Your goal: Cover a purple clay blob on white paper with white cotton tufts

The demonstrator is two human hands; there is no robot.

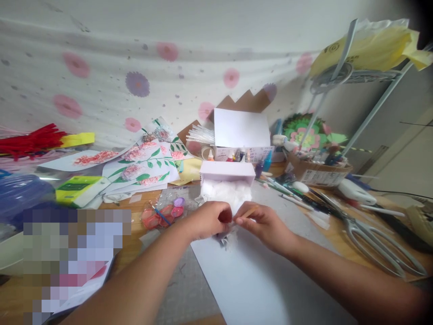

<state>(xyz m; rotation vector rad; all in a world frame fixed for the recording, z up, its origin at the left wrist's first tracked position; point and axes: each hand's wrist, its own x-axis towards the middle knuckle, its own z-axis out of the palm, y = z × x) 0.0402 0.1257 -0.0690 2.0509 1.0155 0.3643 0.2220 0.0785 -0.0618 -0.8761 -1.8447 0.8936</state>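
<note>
My left hand [210, 221] is closed, its fingers curled in a pinch over a white sheet [264, 280]. What it grips is hidden, though a crumpled whitish scrap [230, 243] shows just below its fingertips. Close beside it, my right hand [265, 224] pinches a thin tan wooden stick [249, 212], whose tip points toward the left fingers. Behind both hands stands a small white box [227, 169], with fluffy white cotton [225, 192] spilling out at its front.
Large scissors [375, 243] lie at the right near brushes and a cardboard box [318, 175]. Pink dishes [162, 216] sit left of the hands. Farther left are painted flower sheets [142, 167] and a green-yellow packet [81, 191]. Small bottles [241, 155] stand behind the white box.
</note>
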